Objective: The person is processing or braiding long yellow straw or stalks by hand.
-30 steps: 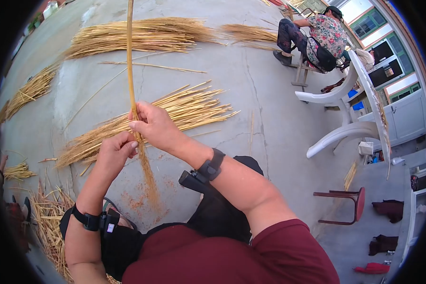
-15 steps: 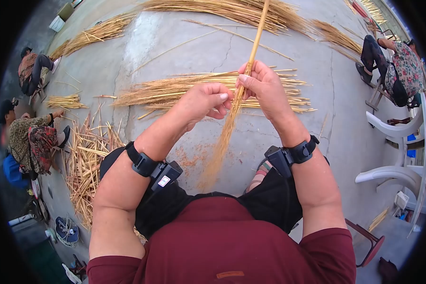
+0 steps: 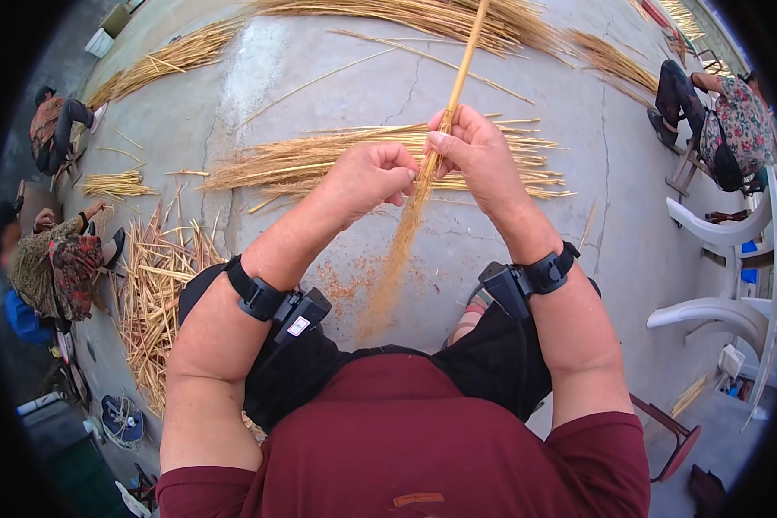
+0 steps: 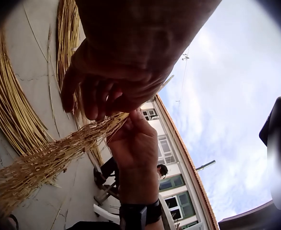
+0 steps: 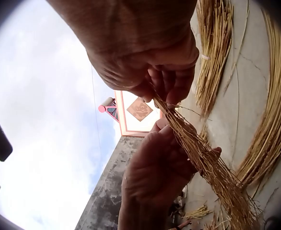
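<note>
A long straw-coloured stalk slants down through the head view and ends in a feathery tuft. My right hand grips it where stalk meets tuft, thumb across the front. Just below, my left hand has thumb and fingertips at the tuft's side. From the right wrist, the left hand lies against the tuft, pinching at its upper part with some fingers behind it. In the left wrist view the left hand is above the tuft, fingers bent and partly shadowed.
Bundles of stalks lie on the concrete ahead and farther off. A loose heap of stalks is at the left. Two seated people are at the left, another at the right near white curved furniture and a red stool.
The head view has swung so the hands appear farther right than a second ago. My left hand has moved closer to the tuft since half a second ago; the right keeps its grip.
</note>
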Available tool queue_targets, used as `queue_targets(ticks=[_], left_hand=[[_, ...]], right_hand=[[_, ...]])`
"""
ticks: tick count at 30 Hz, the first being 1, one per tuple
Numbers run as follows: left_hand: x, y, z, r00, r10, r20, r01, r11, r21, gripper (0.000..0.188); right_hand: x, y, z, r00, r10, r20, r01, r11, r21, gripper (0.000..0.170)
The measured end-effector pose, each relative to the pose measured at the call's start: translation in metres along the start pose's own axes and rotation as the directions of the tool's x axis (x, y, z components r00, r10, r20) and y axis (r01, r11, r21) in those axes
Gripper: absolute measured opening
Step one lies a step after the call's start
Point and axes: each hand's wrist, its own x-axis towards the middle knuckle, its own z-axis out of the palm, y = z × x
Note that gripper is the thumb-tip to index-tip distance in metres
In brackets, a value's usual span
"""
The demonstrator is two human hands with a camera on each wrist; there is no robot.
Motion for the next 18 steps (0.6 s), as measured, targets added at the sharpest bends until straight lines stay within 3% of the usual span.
queue_targets(ticks=[3,9,12,15,16,18], left_hand=[[0.001,0.002,-0.001,1.0,-0.008,-0.007,0.009,0.993,0.12,0.004],[0.0,0.011,-0.003,0.986,0.037,-0.161,0.018,0.944,0.328,0.005],[-0.001,0.015,-0.005,0.986,0.005,-0.165,0.059,0.923,0.379,0.005],[0.003,0.006,-0.008,0.982,0.067,-0.178,0.024,0.885,0.465,0.008],[0.003,0.001,-0.009,0.956,0.206,-0.21,-0.015,0.747,0.665,0.01],[0.002,-0.007,-0.015,0.864,0.475,-0.169,-0.006,0.345,0.939,0.013]], right_hand=[[0.001,0.002,0.002,1.0,-0.01,-0.007,0.01,1.0,-0.004,0.011],[-0.003,0.006,0.01,0.999,-0.022,-0.025,0.021,0.998,-0.062,0.009],[-0.004,0.006,0.013,0.999,-0.029,-0.035,0.028,0.998,-0.052,0.007],[-0.004,0.007,0.014,0.998,-0.041,-0.055,0.038,0.998,-0.046,0.007],[-0.005,0.007,0.015,0.997,-0.051,-0.064,0.048,0.997,-0.055,0.007],[-0.005,0.005,0.016,0.995,-0.065,-0.075,0.059,0.996,-0.073,0.008]])
